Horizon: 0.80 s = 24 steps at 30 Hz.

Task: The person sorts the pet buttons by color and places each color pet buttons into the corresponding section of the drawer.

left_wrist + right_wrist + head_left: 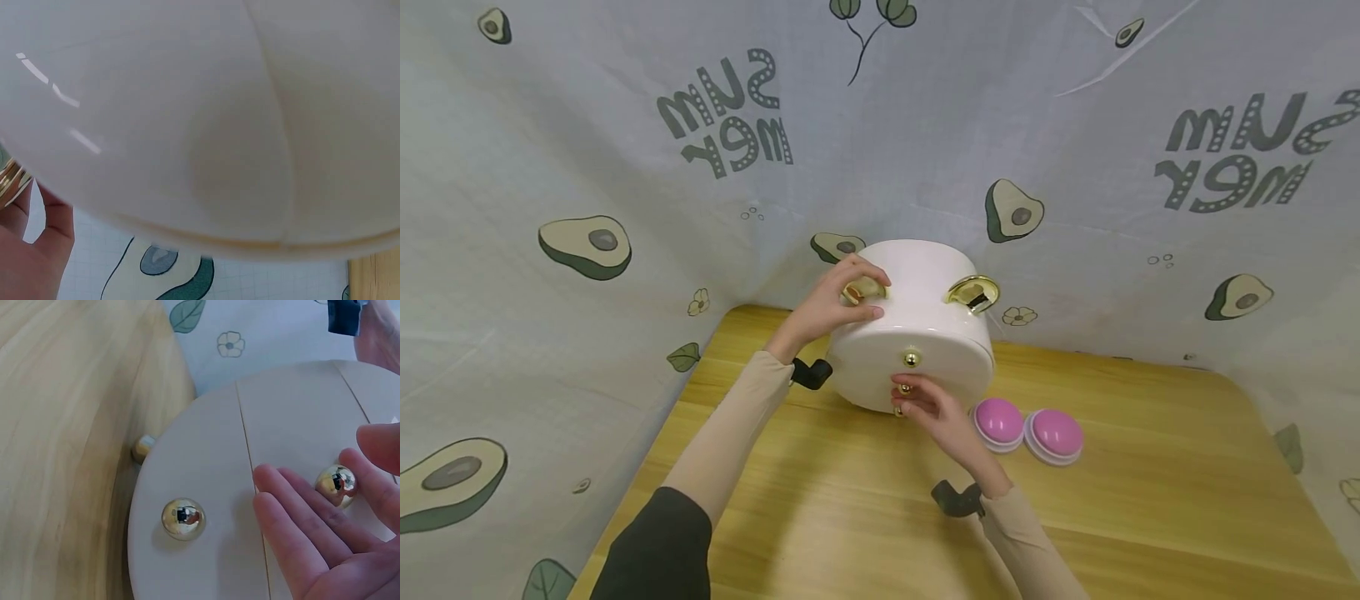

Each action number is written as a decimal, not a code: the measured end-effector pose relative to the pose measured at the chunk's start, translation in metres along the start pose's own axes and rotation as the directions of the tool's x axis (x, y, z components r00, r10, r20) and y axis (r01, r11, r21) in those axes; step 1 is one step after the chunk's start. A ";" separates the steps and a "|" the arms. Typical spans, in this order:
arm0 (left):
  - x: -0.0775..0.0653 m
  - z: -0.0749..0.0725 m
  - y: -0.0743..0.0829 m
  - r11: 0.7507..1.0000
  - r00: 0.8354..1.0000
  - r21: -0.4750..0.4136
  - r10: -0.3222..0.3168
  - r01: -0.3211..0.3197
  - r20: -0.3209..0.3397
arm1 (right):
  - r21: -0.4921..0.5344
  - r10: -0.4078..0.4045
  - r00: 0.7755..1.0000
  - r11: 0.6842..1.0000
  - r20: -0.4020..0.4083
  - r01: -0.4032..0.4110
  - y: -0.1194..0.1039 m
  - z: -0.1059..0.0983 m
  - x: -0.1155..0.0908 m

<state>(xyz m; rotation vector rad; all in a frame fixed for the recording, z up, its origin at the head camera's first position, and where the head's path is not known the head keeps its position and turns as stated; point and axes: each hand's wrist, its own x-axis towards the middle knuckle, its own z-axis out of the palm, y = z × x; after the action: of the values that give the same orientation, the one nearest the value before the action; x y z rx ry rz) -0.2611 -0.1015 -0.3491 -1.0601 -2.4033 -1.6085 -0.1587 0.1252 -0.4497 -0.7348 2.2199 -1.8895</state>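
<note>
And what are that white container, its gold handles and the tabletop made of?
White container: probably glossy plastic, given its smooth surface and bright highlights.
Gold handles: mirror-like reflections suggest polished metal or plated plastic.
Tabletop: satin wood or wood-look laminate, judging by its grain.

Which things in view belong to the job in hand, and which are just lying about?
Apparently in the job:
white drum-shaped drawer box
left gold handle, at the left hand
gold knob, by the right hand's fingers

Apparently just lying about:
nearer pink push button, beside the box
farther pink push button
</note>
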 end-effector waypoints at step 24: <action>0.000 -0.001 0.002 1.000 1.000 0.023 0.000 0.000 -0.008 | 0.169 -0.077 0.994 0.984 0.082 0.062 0.024 -0.006 -0.025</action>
<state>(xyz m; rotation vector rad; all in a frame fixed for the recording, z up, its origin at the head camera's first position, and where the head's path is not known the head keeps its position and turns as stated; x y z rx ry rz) -0.2599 -0.1014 -0.3470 -1.0477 -2.4103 -1.5777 -0.1454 0.1439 -0.4764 -0.8595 1.9799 -2.0036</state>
